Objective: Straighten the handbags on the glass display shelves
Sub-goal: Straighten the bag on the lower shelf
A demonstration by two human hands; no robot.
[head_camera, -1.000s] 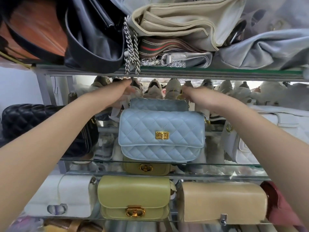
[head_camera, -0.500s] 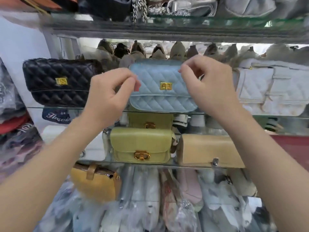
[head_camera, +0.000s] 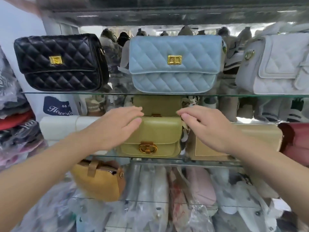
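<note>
Olive-green boxy leather handbag point(head_camera: 151, 133) is looking stiff, light (grip its sides); left hand point(head_camera: 115, 129) and right hand point(head_camera: 210, 129) are hovering centre-frame, fingers straight, empty.

The left hand point(head_camera: 117, 129) is covering the upper left corner of the front olive bag point(head_camera: 160, 131), which is hiding most of a second olive bag point(head_camera: 157, 104) behind it. The right hand point(head_camera: 209, 129) is masking the beige bag's point(head_camera: 260, 136) left part. The frame's right edge is cropping the white quilted bag point(head_camera: 275, 64) and the red bag point(head_camera: 296, 143). The top shelf point(head_camera: 167, 14) is blurring.

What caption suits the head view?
Left hand and right hand, open, flank the green handbag on the glass shelf below the blue quilted bag.
</note>
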